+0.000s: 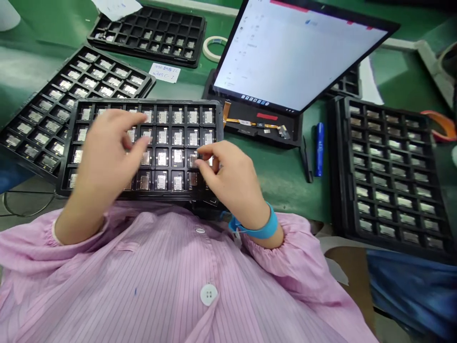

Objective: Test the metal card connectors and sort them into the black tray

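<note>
A black compartment tray (153,195) full of small silver-topped circuit modules lies in front of me, close to my body. Over its left part hovers my left hand (110,152), slightly blurred, thumb and index finger apart with nothing visible between them. At the tray's right end, my right hand (230,178) has thumb and index finger drawn into a pinch over a compartment in the last columns. Whatever sits between those fingertips is too small and too hidden to make out. A module (162,158) in a middle column lies flat in its compartment.
More module trays stand at left (141,93), at the back (198,43) and at right (344,190). A lit screen (285,52) leans behind a black box (250,133) with a ribbon cable. Nearby are a blue marker (319,150), black tweezers (306,159) and a tape roll (206,49).
</note>
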Demonstrator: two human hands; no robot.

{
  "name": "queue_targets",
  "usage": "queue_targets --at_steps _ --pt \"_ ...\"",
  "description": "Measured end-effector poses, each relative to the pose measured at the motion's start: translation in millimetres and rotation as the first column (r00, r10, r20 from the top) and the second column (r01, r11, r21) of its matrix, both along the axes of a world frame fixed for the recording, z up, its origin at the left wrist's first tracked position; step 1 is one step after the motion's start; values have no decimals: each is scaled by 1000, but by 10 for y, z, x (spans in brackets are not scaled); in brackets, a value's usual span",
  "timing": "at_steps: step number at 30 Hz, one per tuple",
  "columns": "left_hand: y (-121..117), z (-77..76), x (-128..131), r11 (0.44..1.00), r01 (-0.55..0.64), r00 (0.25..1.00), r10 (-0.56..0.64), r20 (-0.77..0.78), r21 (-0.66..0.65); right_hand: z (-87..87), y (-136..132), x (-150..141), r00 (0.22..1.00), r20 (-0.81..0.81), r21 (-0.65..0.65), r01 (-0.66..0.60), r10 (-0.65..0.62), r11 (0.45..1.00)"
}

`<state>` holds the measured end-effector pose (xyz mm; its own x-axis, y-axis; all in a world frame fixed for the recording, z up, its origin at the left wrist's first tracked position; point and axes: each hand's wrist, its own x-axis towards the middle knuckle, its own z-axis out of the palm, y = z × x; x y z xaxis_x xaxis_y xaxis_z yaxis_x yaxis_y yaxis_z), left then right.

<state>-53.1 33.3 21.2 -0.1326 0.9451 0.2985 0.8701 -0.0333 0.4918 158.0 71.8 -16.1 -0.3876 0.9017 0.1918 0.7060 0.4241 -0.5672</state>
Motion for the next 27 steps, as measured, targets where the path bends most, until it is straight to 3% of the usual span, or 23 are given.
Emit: queue_targets --at_steps 2,5,11,16,19,24,27 --pt "-80 154 -239 998 -63 996 63 -70 13 26 38 -124 992 59 -66 -108 112 992" --pt "-192 256 -538 988 -141 983 132 -127 -68 4 111 -284 972 156 -128 -154 173 980" --pt "-259 101 -1070 937 -259 965 238 -115 -236 -76 179 -359 957 247 -135 -119 150 984" --pt "-136 -28 -1348 920 -297 954 294 -52 -255 -76 182 -340 961 210 -25 -176 178 984" --pt "-19 -62 -1419 934 -252 966 258 -10 -251 -92 186 -327 966 166 -12 -200 199 980" --pt "192 -142 -1393 971 -20 995 -4 -100 -239 -28 151 -271 979 66 -41 -188 191 981" --pt "282 -206 -1366 965 -3 987 -39 -154 -263 88 84 -230 975 4 9 -223 223 975"
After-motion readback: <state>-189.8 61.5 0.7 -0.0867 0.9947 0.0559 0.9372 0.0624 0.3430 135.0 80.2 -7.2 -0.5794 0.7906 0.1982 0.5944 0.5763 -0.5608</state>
